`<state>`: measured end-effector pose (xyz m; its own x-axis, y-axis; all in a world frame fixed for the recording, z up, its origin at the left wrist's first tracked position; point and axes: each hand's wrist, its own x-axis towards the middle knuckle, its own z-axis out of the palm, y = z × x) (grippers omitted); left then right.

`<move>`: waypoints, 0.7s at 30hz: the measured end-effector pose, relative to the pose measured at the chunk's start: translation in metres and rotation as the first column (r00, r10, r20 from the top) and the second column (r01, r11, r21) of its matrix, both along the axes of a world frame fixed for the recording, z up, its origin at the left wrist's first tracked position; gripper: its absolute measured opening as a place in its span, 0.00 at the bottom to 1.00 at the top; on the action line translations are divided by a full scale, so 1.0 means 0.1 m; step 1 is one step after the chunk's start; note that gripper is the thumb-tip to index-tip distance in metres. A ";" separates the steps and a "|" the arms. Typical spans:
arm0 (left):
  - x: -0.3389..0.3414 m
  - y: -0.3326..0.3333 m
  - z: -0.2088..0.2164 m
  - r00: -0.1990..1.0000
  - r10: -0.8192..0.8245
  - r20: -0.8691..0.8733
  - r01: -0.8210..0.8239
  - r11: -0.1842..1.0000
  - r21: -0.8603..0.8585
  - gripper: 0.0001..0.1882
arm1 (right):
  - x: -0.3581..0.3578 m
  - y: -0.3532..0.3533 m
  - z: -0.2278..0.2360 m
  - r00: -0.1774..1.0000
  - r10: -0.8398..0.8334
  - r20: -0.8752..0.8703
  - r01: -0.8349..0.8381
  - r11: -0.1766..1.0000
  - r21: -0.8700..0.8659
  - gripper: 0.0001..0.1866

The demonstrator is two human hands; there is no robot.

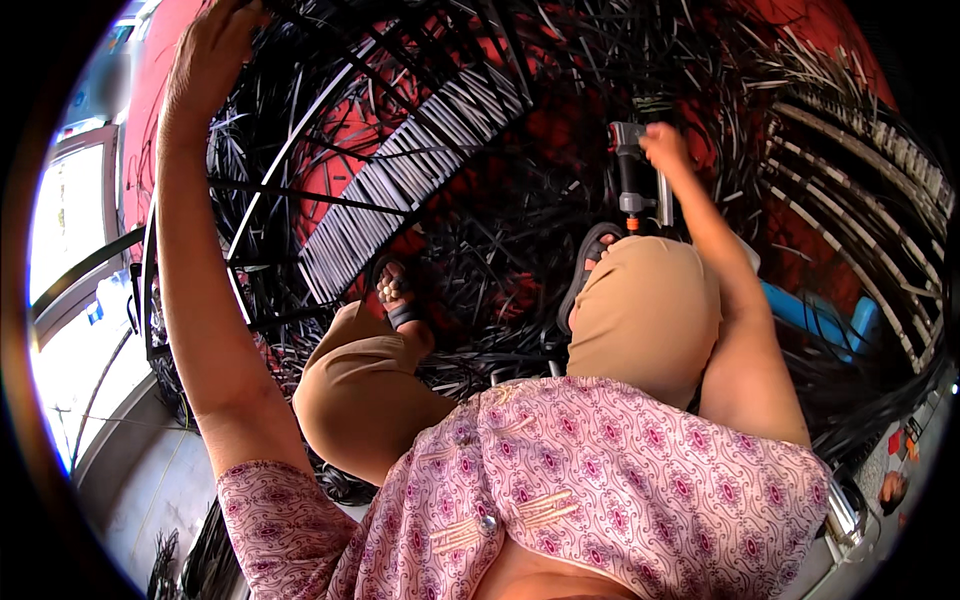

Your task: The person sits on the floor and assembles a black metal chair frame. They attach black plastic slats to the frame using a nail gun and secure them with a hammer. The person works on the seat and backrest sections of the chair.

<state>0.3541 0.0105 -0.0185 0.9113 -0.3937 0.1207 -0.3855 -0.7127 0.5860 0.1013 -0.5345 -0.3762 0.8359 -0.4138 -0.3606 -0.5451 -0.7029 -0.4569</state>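
My left hand (215,60) reaches far up at the left, its fingers bent round the upper part of a black frame (245,190); the picture's edge partly hides the grip. A curved panel of grey flat strips (390,185) runs across this frame. My right hand (664,148) is closed beside the head of a grey and black staple gun (628,172) with an orange fitting at its lower end. The tool stands upright just beyond my right knee. Whether my fingers touch it, or what is in them, cannot be made out.
Loose black plastic strips (500,240) lie tangled over the red floor covering (345,135) around my sandalled feet. At the right stands another curved frame with pale wrapped bars (840,225). A blue pipe-like piece (810,318) lies beside my right thigh. A bright glass door (75,215) is at the left.
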 end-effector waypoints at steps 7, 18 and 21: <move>-0.16 0.10 -0.03 0.997 0.071 0.037 -0.072 0.997 0.027 0.15 | -0.48 0.65 -0.50 0.975 -0.167 -0.150 0.139 0.974 -0.177 0.34; -0.47 -0.16 0.24 0.941 -0.109 0.321 0.035 0.973 0.229 0.15 | -0.67 0.62 -0.37 0.966 -0.247 0.077 0.250 0.968 -0.024 0.36; -0.42 -0.24 0.27 0.939 -0.111 0.325 0.042 0.976 0.214 0.16 | -0.80 0.27 -0.39 0.956 -0.262 0.134 0.263 0.965 0.011 0.35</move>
